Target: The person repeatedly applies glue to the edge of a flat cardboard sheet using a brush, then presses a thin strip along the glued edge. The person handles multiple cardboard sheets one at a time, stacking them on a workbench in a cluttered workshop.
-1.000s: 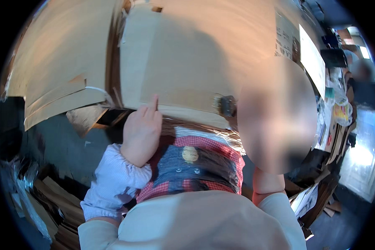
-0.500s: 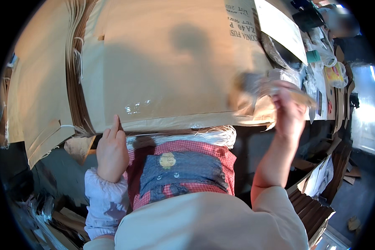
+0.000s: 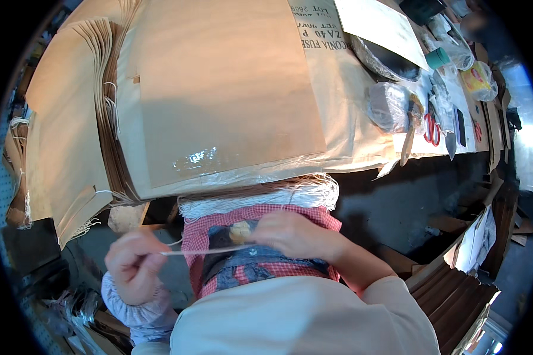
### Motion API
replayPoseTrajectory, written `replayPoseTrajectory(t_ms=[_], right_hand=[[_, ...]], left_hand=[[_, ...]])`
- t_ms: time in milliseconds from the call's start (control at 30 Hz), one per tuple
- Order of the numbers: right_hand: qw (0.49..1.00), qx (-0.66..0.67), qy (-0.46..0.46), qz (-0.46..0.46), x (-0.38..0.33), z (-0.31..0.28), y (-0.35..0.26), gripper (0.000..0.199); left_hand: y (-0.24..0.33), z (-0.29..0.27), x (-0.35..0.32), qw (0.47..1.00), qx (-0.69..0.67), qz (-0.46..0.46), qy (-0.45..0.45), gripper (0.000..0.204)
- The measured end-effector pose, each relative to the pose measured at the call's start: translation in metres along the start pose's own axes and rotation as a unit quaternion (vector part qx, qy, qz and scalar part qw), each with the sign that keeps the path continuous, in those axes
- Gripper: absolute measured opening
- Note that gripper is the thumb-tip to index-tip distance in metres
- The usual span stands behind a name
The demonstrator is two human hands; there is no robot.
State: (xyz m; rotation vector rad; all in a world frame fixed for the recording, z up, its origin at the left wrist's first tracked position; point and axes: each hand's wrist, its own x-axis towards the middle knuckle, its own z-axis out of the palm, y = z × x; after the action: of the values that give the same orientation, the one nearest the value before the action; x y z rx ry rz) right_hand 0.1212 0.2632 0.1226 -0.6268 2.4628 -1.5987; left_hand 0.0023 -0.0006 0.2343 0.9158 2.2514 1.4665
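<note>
A thin white string [image 3: 204,251] runs taut between my hands, above the dark patch of the red checked apron [image 3: 198,278]. My left hand [image 3: 135,260] pinches one end, its fingers closed. The fingers of my right hand [image 3: 296,235] are closed around the string farther along. Behind them, a bundle of white strings [image 3: 257,200] lies along the front of the table. On the table, a large brown paper sheet [image 3: 225,77] has a shiny wet-looking patch near its front edge. A brush [image 3: 408,139] lies at the right, its handle toward the table edge.
Tied stacks of brown paper [image 3: 65,124] stand on the left. Toward the right are a black bowl [image 3: 391,59] partly under a white sheet [image 3: 382,26], red-handled scissors [image 3: 432,129], a knife [image 3: 450,142] and a dark phone [image 3: 461,127]. Folded brown paper [image 3: 450,296] stands at lower right.
My right hand has put the brush down on the table and come back to my lap. My left hand has left the paper's edge and moved down; both now hold a string.
</note>
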Motion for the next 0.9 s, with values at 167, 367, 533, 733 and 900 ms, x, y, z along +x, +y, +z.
replayPoseTrajectory(t_ms=[167, 367, 533, 733, 900], right_hand=[[0.989, 0.109, 0.096, 0.011, -0.031, -0.073, -0.004, 0.014], [0.984, -0.059, 0.154, -0.072, 0.041, -0.009, -0.012, 0.057], [0.973, 0.22, -0.054, 0.048, 0.033, -0.005, -0.007, 0.021], [0.939, 0.081, 0.242, 0.231, -0.02, -0.111, -0.01, 0.013], [0.909, -0.022, 0.257, 0.326, 0.01, -0.116, 0.059, 0.008]], left_hand=[[0.0, -0.03, -0.008, 0.976, 0.21, -0.02, 0.057, 0.001], [0.011, -0.021, 0.008, 0.994, 0.055, 0.096, 0.011, 0.009], [0.013, -0.036, -0.005, 0.983, 0.149, 0.04, 0.099, 0.005], [-0.06, -0.031, 0.024, 0.974, 0.218, 0.017, 0.067, 0.007], [-0.149, -0.005, 0.053, 0.988, 0.125, -0.074, 0.06, 0.006]])
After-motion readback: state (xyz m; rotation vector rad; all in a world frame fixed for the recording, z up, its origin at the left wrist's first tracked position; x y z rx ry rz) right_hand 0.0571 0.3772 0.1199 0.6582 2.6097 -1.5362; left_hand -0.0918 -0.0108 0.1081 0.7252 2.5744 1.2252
